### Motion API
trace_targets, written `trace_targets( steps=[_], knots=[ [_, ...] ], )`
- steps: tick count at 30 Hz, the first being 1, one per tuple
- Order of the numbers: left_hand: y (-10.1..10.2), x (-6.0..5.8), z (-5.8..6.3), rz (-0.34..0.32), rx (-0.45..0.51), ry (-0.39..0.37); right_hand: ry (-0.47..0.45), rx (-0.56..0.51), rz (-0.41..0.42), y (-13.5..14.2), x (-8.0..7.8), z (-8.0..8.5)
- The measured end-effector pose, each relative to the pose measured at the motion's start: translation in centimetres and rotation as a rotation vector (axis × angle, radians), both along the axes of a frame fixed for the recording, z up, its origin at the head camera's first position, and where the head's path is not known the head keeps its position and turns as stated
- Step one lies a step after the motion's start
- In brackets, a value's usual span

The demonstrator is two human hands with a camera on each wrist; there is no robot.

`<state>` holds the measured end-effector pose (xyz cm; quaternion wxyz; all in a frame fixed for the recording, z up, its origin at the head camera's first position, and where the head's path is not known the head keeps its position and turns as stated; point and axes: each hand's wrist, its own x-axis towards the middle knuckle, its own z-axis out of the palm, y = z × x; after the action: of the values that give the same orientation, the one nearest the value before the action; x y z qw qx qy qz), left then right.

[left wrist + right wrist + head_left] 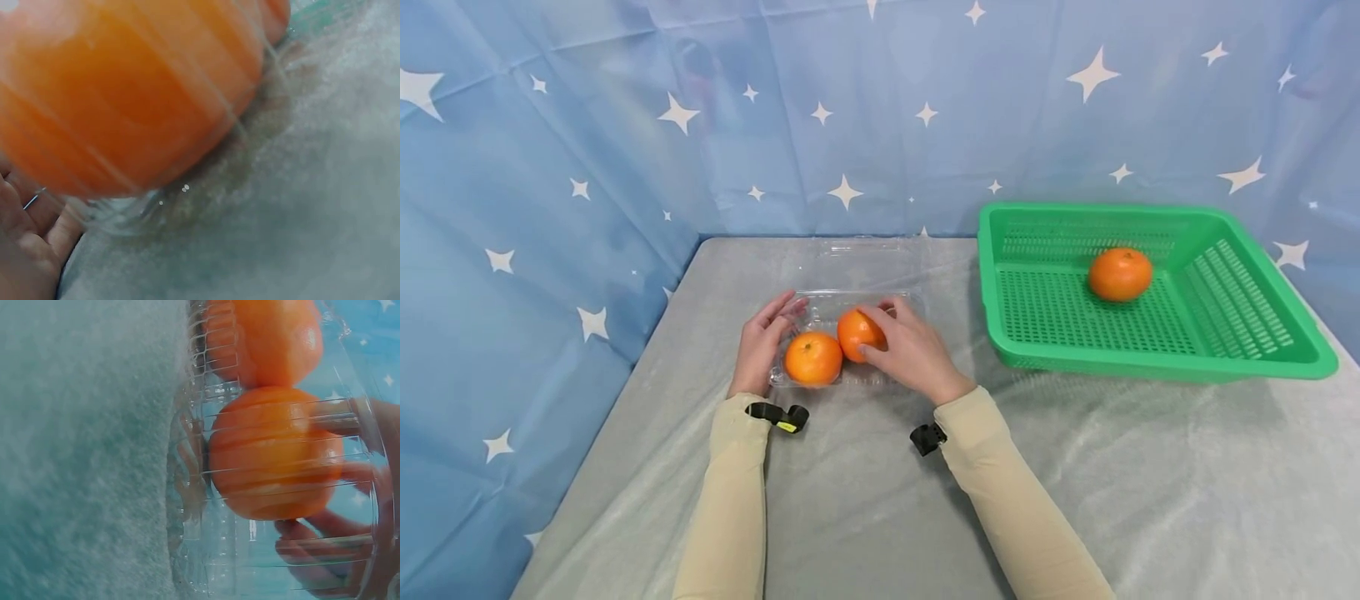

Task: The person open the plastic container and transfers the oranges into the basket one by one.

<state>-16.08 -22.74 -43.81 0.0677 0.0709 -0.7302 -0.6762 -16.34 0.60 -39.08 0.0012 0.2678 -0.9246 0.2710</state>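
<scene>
A hinged clear plastic container [868, 377] lies on the table with its lid [868, 262] folded back toward the curtain. Two oranges are inside it. The left orange [812, 359] sits by the near left corner. My right hand [917, 346] grips the right orange [853, 335] with thumb and fingers, and the two fruits sit side by side. In the right wrist view, that gripped orange [275, 456] shows through the ribbed wall. My left hand [762, 346] rests along the container's left side, fingers extended toward the far left corner; the left wrist view shows its fingers [62, 234] beside the plastic.
A green plastic basket [1157, 358] stands to the right on the grey-covered table [850, 517], holding one orange [1120, 274]. A blue curtain [880, 150] with white stars hangs behind and along the left side.
</scene>
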Motion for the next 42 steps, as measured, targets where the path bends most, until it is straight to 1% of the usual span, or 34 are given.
trace_targets(
  steps=[3,9,14,21,28,36,42],
  knots=[
    [0.01,0.06,0.09,0.013,0.010,0.000,0.002,-0.008,-0.011,-0.11,-0.06,-0.07],
    [0.01,0.11,0.26,0.009,0.014,-0.001,-0.018,-0.031,-0.032,-0.25,-0.28,-0.28],
    [-0.01,0.07,0.27,-0.002,0.013,0.002,-0.037,-0.027,-0.031,-0.18,-0.34,-0.30],
    [0.02,0.07,0.25,0.000,0.020,-0.004,-0.017,0.008,-0.013,-0.05,-0.13,-0.16],
    [-0.05,0.03,0.08,-0.002,0.007,0.004,-0.032,0.000,-0.029,-0.07,-0.03,-0.16],
    [0.03,0.02,0.08,-0.006,0.027,0.010,0.016,0.066,-0.019,-0.05,-0.05,-0.33],
    [0.04,-0.04,0.17,-0.001,0.029,0.005,0.020,0.107,-0.015,-0.02,-0.07,-0.37]
  ],
)
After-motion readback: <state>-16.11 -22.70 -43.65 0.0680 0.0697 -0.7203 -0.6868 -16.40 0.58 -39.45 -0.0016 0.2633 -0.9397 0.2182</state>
